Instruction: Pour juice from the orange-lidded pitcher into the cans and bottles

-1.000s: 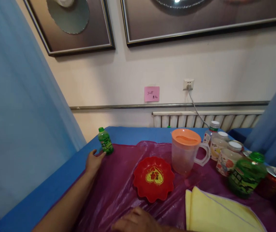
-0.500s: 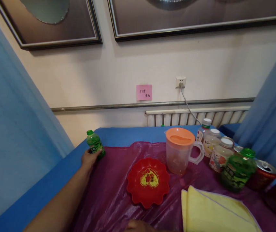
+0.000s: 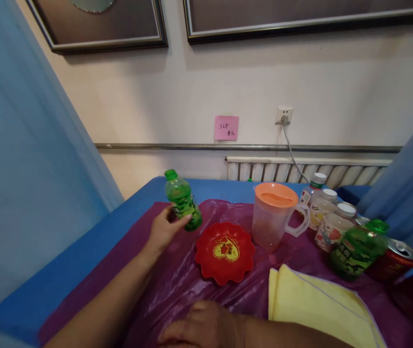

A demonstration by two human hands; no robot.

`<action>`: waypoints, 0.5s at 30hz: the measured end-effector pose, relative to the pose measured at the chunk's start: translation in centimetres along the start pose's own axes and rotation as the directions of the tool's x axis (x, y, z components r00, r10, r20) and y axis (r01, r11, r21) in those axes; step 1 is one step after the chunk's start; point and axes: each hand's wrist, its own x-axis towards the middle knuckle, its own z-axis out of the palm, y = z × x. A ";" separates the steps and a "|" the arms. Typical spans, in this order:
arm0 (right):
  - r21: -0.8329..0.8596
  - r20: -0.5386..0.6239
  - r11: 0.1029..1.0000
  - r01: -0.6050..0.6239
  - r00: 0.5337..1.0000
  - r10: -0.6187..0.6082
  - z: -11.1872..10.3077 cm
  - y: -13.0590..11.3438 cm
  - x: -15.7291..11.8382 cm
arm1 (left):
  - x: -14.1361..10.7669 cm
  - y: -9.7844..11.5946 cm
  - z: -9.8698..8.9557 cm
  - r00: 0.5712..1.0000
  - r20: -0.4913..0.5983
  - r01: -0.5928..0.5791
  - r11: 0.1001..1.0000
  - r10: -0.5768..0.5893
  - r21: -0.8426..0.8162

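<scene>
My left hand (image 3: 166, 226) is wrapped round the lower part of a green plastic bottle (image 3: 181, 197) with a green cap. The bottle leans a little to the left, just behind and left of a red scalloped dish (image 3: 224, 270) with a yellow heart pattern. In front of that dish is my right hand (image 3: 201, 325), low over the purple plastic sheet (image 3: 119, 270). Its fingers curl and point left, partly cut off by the lower edge; whether anything is in them I cannot make out.
Right of the dish stands a clear pitcher (image 3: 269, 224) with an orange lid. A folded yellow cloth (image 3: 311, 299) lies in front of it. Along the right are white-capped bottles (image 3: 334, 227), another green bottle (image 3: 360, 251) and red cans (image 3: 394, 261). Blue curtains (image 3: 28, 145) hang at both sides.
My left hand has brought the green bottle right, off its place at the sheet's left corner, towards the dish. My right hand has come further into view from below. The view has shifted slightly.
</scene>
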 end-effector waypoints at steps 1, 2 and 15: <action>0.005 -0.027 1.000 0.006 1.000 -0.006 -0.6 -0.1 0.3 | -1.2 0.6 0.6 0.999 0.047 -0.019 1.000 0.019 0.003; 0.012 -0.061 1.000 0.004 0.998 -0.004 -1.6 -0.3 0.6 | -2.3 1.1 1.1 0.995 0.087 -0.042 0.999 0.040 0.023; 0.230 -0.780 0.452 -0.862 0.114 0.615 -22.6 7.1 -10.8 | -5.2 -1.3 4.8 0.947 0.239 -0.285 0.907 0.216 0.311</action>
